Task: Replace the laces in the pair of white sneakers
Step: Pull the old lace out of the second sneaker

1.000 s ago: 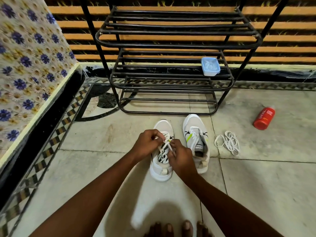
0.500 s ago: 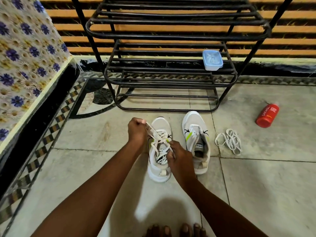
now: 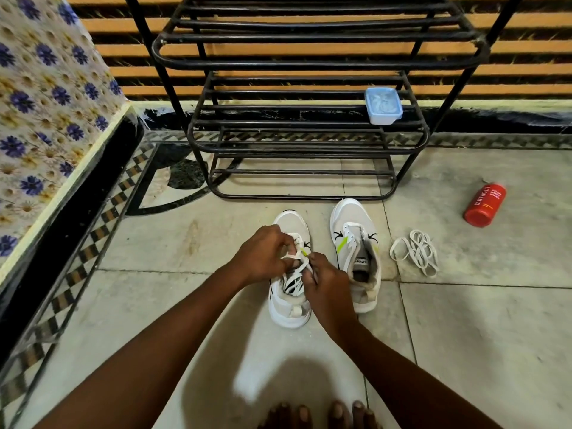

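Observation:
Two white sneakers stand side by side on the floor tiles, toes pointing away from me. Over the left sneaker [image 3: 290,311], my left hand [image 3: 264,254] pinches a white lace [image 3: 294,257] near the upper eyelets. My right hand [image 3: 325,283] holds the lace on the shoe's right side, covering part of the tongue. The right sneaker [image 3: 356,243] has no lace in its lower eyelets and gapes open. A loose bundle of white laces [image 3: 416,252] lies on the floor to its right.
A black metal shoe rack [image 3: 309,119] stands right behind the sneakers, with a small blue lidded box [image 3: 383,105] on a shelf. A red bottle [image 3: 484,205] lies on the floor at the right. A flower-patterned cover [image 3: 46,103] is at the left. My toes [image 3: 318,413] show at the bottom.
My left hand, which had pulled the lace up and to the left half a second ago, has come back to the eyelets. The right hand stays on the shoe.

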